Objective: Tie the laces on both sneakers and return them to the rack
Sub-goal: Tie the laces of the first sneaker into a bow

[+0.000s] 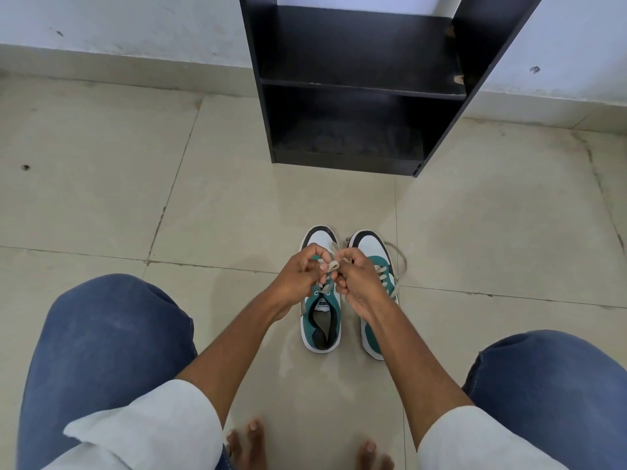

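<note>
Two teal and white sneakers with black toe caps stand side by side on the tiled floor, toes pointing at the rack. Over the left sneaker (320, 320) my left hand (300, 274) and my right hand (354, 279) meet, each pinching a beige lace (331, 265) of that shoe between the fingers. The lace strands are pulled up between the two hands. My right forearm covers part of the right sneaker (371, 247), whose loose lace (402, 259) curls onto the floor at its right side. The black shoe rack (359, 86) stands ahead against the wall, its two visible shelves bare.
I am crouched, with my blue-jeaned knees (108, 337) at the lower left and right and my bare toes (254, 442) at the bottom edge. Beige floor tiles (492, 215) surround the shoes. A white wall (101, 25) runs behind the rack.
</note>
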